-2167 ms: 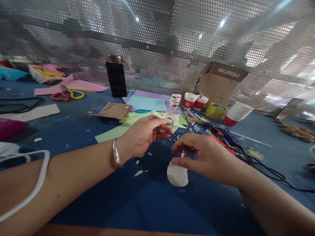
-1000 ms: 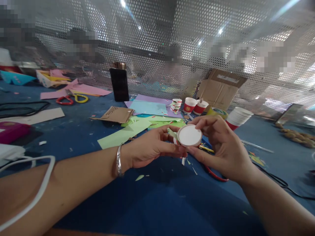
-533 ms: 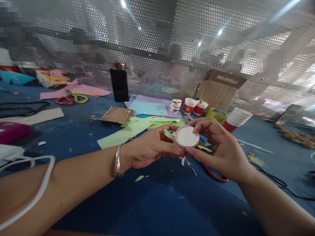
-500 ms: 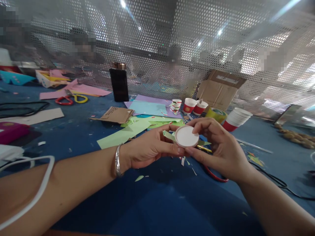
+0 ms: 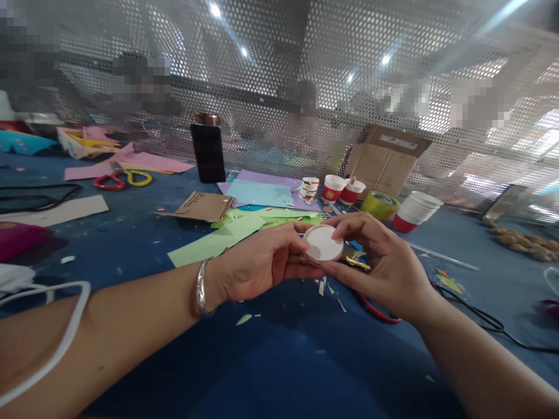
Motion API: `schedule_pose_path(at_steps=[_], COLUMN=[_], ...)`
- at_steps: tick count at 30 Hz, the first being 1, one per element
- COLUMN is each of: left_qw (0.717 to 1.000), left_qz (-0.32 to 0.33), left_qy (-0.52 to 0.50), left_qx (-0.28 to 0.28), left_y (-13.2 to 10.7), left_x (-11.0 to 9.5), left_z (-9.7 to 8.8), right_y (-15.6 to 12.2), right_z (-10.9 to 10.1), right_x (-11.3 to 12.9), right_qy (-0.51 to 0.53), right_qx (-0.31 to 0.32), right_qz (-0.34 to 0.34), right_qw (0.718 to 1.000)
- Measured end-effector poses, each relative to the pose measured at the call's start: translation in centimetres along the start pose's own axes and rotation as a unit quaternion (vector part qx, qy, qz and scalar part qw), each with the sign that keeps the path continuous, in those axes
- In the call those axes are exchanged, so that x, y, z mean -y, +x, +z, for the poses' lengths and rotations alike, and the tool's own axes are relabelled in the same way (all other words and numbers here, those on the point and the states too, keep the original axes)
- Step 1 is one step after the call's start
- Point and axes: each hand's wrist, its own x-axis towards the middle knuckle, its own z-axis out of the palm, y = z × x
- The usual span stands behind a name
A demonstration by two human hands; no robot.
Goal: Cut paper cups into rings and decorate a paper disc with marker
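Observation:
Between both hands is a small paper cup (image 5: 324,244), its round white base turned toward me; its side is mostly hidden. My left hand (image 5: 266,259), with a silver bangle at the wrist, grips its left side, the thumb at the edge of the base. From the right, my right hand (image 5: 384,265) holds it too, fingertips on the upper edge and thumb below. A gold-coloured thing (image 5: 356,263) and a red scissors-like loop (image 5: 379,311) show beside and under the right hand. Bits of cut paper (image 5: 322,287) lie beneath the hands.
Green paper (image 5: 213,240), a piece of cardboard (image 5: 203,206) and blue paper (image 5: 259,192) lie behind the hands. Scissors (image 5: 123,176) rest at left. A dark phone (image 5: 208,153) stands upright. Red-and-white cups (image 5: 333,187), yellow tape (image 5: 379,205) and a cup stack (image 5: 417,210) stand at right.
My left thumb has moved up to the edge of the cup's base. The green strip that stuck out at the cup's left is now out of sight. The view has shifted slightly.

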Motion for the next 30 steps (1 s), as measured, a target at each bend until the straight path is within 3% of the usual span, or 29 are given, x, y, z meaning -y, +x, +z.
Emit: schedule_pose_path(at_steps=[14, 30], left_qw=[0.997, 0.995], left_qz=[0.024, 0.029], left_qy=[0.007, 0.006], left_qx=[-0.072, -0.1], left_y=[-0.08, 0.08], left_x=[-0.16, -0.07], left_z=[0.41, 0.41], right_y=[-0.23, -0.15], right_z=[0.51, 0.51], right_x=[-0.27, -0.33], right_qy=[0.044, 0.028], right_qx=[-0.024, -0.032], right_qz=[-0.001, -0.007], right_qw=[0.999, 0.999])
